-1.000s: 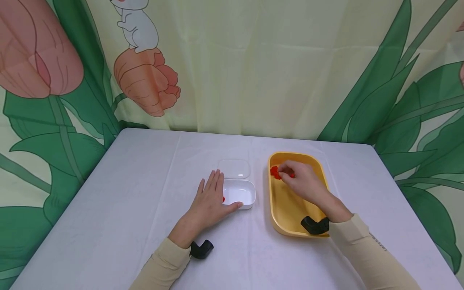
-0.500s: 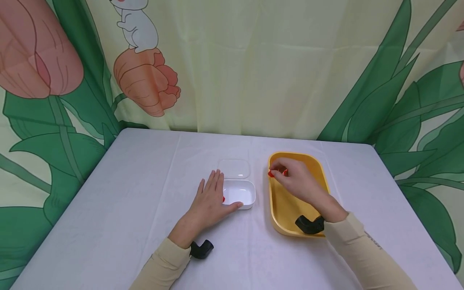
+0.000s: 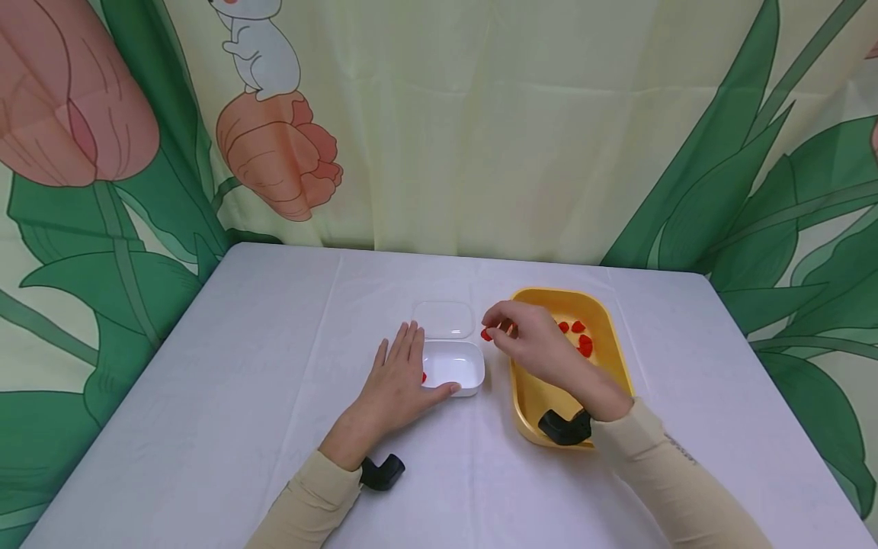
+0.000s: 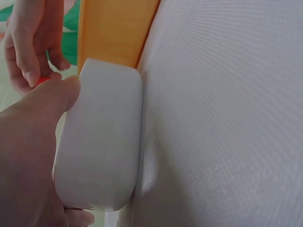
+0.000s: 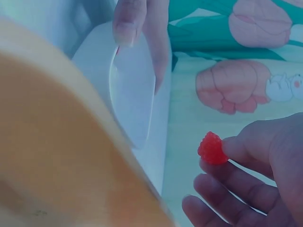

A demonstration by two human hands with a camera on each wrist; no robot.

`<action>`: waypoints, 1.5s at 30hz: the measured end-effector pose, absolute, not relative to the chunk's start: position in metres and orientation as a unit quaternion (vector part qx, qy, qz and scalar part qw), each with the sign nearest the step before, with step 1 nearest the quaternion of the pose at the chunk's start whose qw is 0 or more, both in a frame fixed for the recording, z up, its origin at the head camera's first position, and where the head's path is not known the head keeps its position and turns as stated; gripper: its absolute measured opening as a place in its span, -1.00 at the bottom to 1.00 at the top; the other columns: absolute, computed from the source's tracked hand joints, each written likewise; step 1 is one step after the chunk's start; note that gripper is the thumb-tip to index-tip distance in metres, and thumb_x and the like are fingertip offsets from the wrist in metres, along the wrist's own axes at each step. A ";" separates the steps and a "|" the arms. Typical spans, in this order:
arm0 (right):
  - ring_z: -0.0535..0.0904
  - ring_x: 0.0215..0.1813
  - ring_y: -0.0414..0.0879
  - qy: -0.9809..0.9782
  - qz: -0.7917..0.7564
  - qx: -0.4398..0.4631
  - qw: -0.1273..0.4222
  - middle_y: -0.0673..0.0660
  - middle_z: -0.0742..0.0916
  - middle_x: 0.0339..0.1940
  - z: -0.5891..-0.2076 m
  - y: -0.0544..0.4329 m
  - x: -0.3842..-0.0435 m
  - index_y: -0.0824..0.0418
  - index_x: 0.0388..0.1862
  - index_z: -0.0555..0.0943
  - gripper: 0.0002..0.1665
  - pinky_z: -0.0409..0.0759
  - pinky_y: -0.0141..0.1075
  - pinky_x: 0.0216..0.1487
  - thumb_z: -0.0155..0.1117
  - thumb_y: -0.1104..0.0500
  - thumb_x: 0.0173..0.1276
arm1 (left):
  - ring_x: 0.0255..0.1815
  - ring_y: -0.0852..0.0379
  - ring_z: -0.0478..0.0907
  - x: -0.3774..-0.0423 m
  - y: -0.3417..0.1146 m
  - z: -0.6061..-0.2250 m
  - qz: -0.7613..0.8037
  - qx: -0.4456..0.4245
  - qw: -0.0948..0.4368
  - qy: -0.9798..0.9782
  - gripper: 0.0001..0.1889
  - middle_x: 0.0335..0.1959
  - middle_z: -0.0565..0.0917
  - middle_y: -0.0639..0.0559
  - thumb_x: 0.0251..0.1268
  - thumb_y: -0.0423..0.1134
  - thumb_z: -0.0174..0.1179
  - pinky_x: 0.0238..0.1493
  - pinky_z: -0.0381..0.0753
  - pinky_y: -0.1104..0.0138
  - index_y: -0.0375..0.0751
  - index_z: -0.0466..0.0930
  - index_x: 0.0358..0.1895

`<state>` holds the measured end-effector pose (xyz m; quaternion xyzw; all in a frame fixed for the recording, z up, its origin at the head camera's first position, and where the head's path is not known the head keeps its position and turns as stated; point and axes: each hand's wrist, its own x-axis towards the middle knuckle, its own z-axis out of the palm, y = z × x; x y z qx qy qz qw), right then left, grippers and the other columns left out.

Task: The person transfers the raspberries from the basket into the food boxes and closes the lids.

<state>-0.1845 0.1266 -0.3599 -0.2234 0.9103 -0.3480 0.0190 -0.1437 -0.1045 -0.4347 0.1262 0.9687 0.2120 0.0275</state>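
Observation:
A raspberry (image 5: 212,148) is pinched between the thumb and forefinger of my right hand (image 3: 531,341), just above the left rim of the yellow tray (image 3: 549,412). My left hand (image 3: 391,385) touches the small white box (image 3: 463,367), its straight fingers along the left side and its thumb on the near rim. The left wrist view shows that thumb against the box wall (image 4: 102,132). Another small red piece (image 3: 424,377) shows inside the box, partly hidden by my left hand.
Several red berries (image 3: 584,345) lie in the far part of the tray. A clear lid (image 3: 443,319) lies flat behind the white box. White cloth covers the table (image 3: 240,366), and a printed curtain (image 3: 480,137) hangs behind it.
My right hand has moved left from inside the yellow tray to over its left rim, carrying a raspberry. Berries in the tray that it covered now show. My left hand stays put.

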 end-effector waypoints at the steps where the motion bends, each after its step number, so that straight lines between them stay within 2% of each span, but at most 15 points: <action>1: 0.59 -0.19 -0.13 0.909 -0.349 -0.227 0.020 0.00 0.75 -0.23 -0.360 0.125 -0.184 0.16 -0.11 0.67 -0.85 0.63 -0.31 -0.14 0.25 0.28 0.37 | 0.67 -0.10 -0.17 -0.144 -0.105 -0.435 0.213 0.127 0.027 0.969 0.14 0.62 0.03 -0.19 0.16 0.48 0.09 0.60 -0.13 -0.12 -0.30 -0.05 0.57; 15: 0.61 -0.18 -0.12 0.906 -0.335 -0.252 0.054 0.05 0.75 -0.21 -0.366 0.102 -0.183 0.21 -0.10 0.67 -0.82 0.67 -0.29 -0.09 0.27 0.33 0.33 | 0.66 -0.12 -0.14 -0.143 -0.104 -0.434 0.212 0.131 0.021 0.968 0.12 0.61 0.06 -0.21 0.17 0.47 0.10 0.58 -0.08 -0.15 -0.32 -0.01 0.55; 25: 0.62 -0.17 -0.13 0.902 -0.319 -0.284 0.069 0.06 0.75 -0.21 -0.377 0.090 -0.182 0.26 -0.11 0.67 -0.82 0.70 -0.24 -0.06 0.30 0.33 0.32 | 0.67 -0.08 -0.18 -0.144 -0.105 -0.436 0.210 0.131 0.031 0.968 0.13 0.63 0.01 -0.17 0.18 0.50 0.05 0.59 -0.11 -0.14 -0.28 -0.06 0.57; 41: 0.62 -0.17 -0.16 0.911 -0.291 -0.272 0.104 0.03 0.75 -0.20 -0.385 0.078 -0.180 0.20 -0.06 0.68 -0.77 0.70 -0.30 -0.02 0.34 0.32 0.30 | 0.66 -0.12 -0.15 -0.144 -0.105 -0.435 0.213 0.138 0.024 0.967 0.11 0.62 0.03 -0.20 0.19 0.48 0.06 0.58 -0.10 -0.17 -0.30 -0.03 0.56; 45: 0.62 -0.15 -0.14 0.910 -0.298 -0.266 0.113 0.09 0.76 -0.15 -0.382 0.080 -0.179 0.20 -0.04 0.67 -0.76 0.71 -0.34 -0.08 0.34 0.32 0.31 | 0.66 -0.13 -0.14 -0.144 -0.105 -0.434 0.212 0.138 0.021 0.967 0.11 0.62 0.03 -0.22 0.20 0.47 0.07 0.58 -0.09 -0.17 -0.32 -0.03 0.56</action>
